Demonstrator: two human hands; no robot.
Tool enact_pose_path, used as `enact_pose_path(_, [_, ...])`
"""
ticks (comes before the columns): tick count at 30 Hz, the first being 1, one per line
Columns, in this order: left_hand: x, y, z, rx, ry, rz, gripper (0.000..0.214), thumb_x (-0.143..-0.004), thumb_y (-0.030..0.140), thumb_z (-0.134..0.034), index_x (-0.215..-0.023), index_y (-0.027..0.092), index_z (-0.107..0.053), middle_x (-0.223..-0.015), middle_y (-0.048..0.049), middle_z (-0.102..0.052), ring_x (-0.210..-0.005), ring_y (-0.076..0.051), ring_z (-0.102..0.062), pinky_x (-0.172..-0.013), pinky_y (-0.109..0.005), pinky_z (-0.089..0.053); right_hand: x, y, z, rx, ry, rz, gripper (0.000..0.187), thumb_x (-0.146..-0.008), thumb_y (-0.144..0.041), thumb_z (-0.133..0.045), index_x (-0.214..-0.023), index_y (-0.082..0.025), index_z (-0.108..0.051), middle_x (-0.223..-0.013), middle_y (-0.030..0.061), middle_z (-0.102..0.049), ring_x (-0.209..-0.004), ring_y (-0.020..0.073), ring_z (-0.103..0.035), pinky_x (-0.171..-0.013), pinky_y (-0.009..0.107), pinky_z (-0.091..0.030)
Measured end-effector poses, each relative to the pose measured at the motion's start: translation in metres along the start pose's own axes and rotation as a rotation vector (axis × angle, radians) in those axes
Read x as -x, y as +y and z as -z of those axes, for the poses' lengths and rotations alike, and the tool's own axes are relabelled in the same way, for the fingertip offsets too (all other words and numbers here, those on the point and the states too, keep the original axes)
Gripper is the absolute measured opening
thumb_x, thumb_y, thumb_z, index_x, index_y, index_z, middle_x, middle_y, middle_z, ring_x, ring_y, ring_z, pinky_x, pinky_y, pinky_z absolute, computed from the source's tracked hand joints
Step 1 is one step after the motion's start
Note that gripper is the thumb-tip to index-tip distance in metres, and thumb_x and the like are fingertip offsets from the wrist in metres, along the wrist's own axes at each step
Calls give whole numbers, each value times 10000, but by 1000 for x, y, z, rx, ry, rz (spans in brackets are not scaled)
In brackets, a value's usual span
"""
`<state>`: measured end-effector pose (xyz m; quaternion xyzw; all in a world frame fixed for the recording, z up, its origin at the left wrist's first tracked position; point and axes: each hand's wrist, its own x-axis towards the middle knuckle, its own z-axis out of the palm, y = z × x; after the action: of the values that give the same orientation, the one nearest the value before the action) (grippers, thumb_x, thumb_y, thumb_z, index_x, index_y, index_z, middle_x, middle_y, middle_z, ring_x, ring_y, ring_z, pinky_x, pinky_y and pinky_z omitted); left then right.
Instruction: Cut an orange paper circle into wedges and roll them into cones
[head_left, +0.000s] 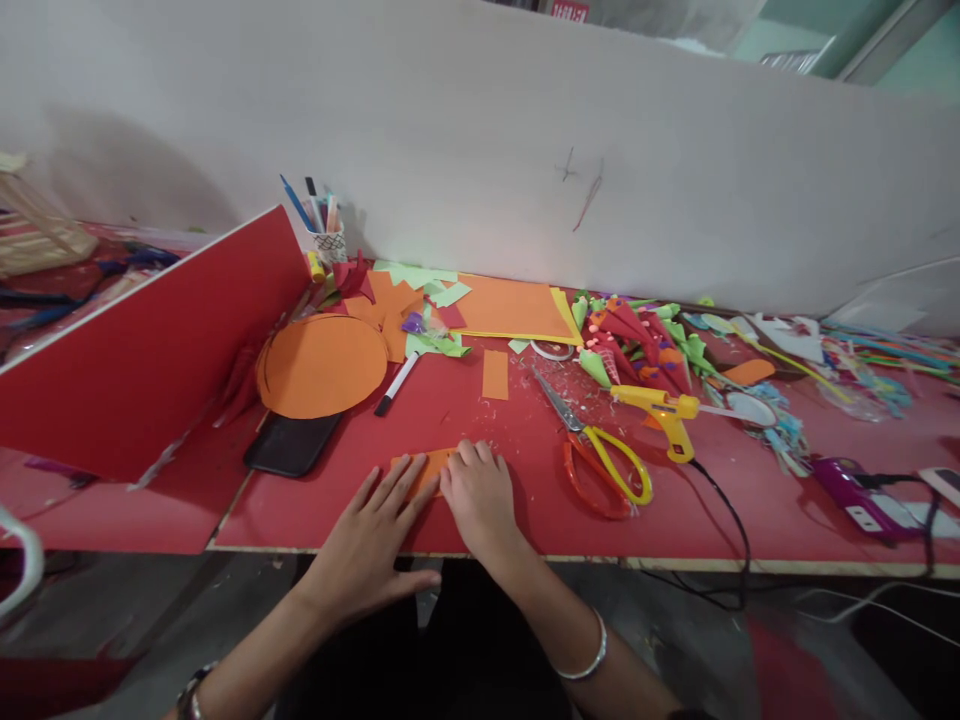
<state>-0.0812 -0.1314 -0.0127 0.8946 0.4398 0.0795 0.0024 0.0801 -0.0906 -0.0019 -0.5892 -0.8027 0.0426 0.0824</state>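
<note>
A piece of orange paper lies on the red table near its front edge, partly hidden by both hands. My left hand rests on its left part with the fingers stretched out and flat. At its right end is my right hand, fingers curled and pressed together over the edge of the paper. A small orange paper rectangle lies just beyond the hands. To the right are scissors with one yellow and one red handle, blades pointing away. A black-and-white marker lies to the left of the rectangle.
An orange paper disc overlaps a black phone. A red board stands upright at left. Behind lie orange sheets and coloured paper cones. A yellow glue gun trails its cord over the front edge beside a purple power strip.
</note>
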Motion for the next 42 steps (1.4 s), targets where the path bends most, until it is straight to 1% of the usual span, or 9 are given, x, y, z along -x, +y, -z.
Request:
enact_pose_path(6, [12,-17,10,-6,-80,-87,876,-694,727,-347,-1388,220,-178,-1439,-107,-242,-1306,-273,-228,-1052,-400,-149,-2,1,2,-1,-23,1,174,-850,-189,-445,-826,-168,-616,-941,90,-597,-912,235,-507,-713,376,-415])
enact_pose_path(13, [12,-16,14,10,-119,-54,863,-682,740,-344,-1371,231,-237,-1435,-108,-249,-1308,-272,-225,-1047,-415,-172,10,6,10,-82,11,33,136,-838,-263,-499,-899,-170,-576,-885,75,-587,-861,215,-519,-713,335,-416])
enact_pose_path(17, [12,-14,14,17,-120,-52,871,-680,740,-350,-1374,229,-225,-1436,-106,-248,-1307,-273,-226,-1044,-416,-188,29,15,12,-102,26,219,314,-868,-312,-442,-1168,-237,-494,-1062,81,-562,-950,221,-505,-774,343,-409])
enact_pose_path(21, [12,-16,16,15,-125,-49,885,-673,731,-382,-1383,243,-182,-1441,-101,-234,-1302,-274,-240,-1038,-413,-201,41,25,16,-85,-23,342,390,-870,-389,-422,-1246,-292,-450,-1208,89,-501,-1089,244,-442,-877,391,-368])
enact_pose_path(27, [15,-24,23,-13,-136,-101,799,-726,686,-369,-1379,266,-184,-1427,-82,-274,-1277,-252,-302,-1035,-411,-198,43,40,20,-153,-75,362,395,-887,-396,-378,-1253,-272,-460,-1308,54,-459,-1165,211,-415,-960,388,-320])
enact_pose_path(34, [22,-32,30,-19,-96,-142,735,-750,647,-393,-1365,272,-243,-1377,-56,-383,-1235,-236,-367,-1045,-409,-179,46,52,18,-257,-87,366,358,-915,-275,-329,-1238,-235,-476,-1318,17,-461,-1211,134,-398,-1008,347,-288])
enact_pose_path(38, [7,-29,37,28,-125,-93,481,-824,528,-399,-1246,303,-449,-1290,-30,-491,-1160,-220,-440,-1019,-424,-239,44,53,17,-305,-65,351,340,-905,-270,-353,-1202,-229,-512,-1291,18,-491,-1183,143,-431,-1000,359,-300])
enact_pose_path(40, [-8,-25,37,55,-101,-8,316,-870,412,-384,-1075,277,-583,-1235,-30,-529,-1125,-212,-463,-978,-401,-308,41,52,17,-327,-56,350,327,-893,-281,-383,-1175,-220,-537,-1260,28,-521,-1155,156,-457,-991,360,-314])
enact_pose_path(42, [-25,-20,34,65,-58,115,287,-873,338,-399,-1052,206,-581,-1220,-78,-526,-1093,-225,-483,-908,-378,-379,39,51,19,-345,-48,357,316,-881,-285,-411,-1151,-208,-556,-1225,41,-548,-1123,170,-482,-982,360,-329])
